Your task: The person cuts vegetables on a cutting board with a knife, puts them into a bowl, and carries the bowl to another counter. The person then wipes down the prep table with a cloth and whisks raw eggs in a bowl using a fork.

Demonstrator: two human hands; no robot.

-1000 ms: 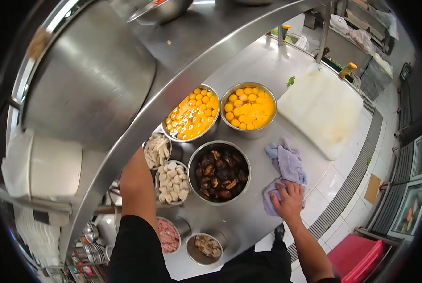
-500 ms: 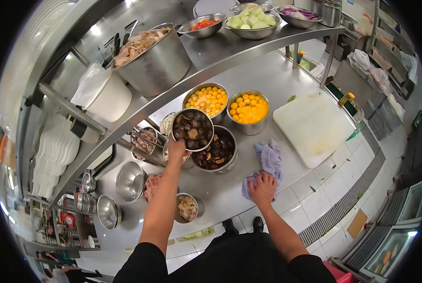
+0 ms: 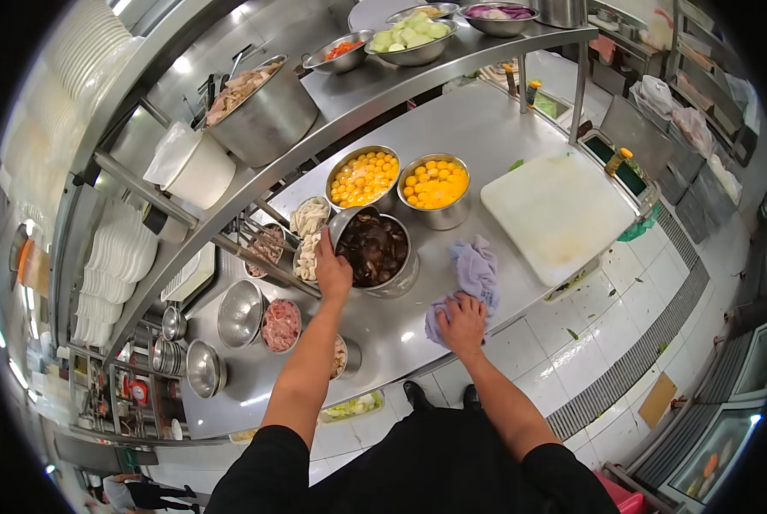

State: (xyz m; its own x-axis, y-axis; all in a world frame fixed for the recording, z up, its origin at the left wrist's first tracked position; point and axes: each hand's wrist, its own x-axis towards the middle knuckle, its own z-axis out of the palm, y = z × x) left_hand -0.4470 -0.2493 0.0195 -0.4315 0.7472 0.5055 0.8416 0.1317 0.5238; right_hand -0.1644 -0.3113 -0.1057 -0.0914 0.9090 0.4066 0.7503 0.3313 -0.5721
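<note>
The left hand's fingers (image 3: pixel 323 248) are bent in close at the left side of a small steel pot (image 3: pixel 342 223) and appear closed on its edge, though the far side of the grip is hidden; the pot tilts over a larger steel pot (image 3: pixel 398 279), where dark mushrooms (image 3: pixel 378 248) lie. The right hand (image 3: pixel 463 323) lies palm down, fingers loosely spread, on a crumpled purple cloth (image 3: pixel 476 267) near the steel table's (image 3: pixel 392 338) front edge. Just left of the left hand is a container of white chunks (image 3: pixel 307 257), with white strips (image 3: pixel 308 218) in another behind it. Two pots of egg yolks (image 3: pixel 363 179) (image 3: pixel 435 184) stand behind the mushrooms. Farther out are a white cutting board (image 3: pixel 559 214) on the right, raw pink meat (image 3: pixel 281 325) on the left, and, on the raised shelf, a bowl of pale green chunks (image 3: pixel 412 36).
</note>
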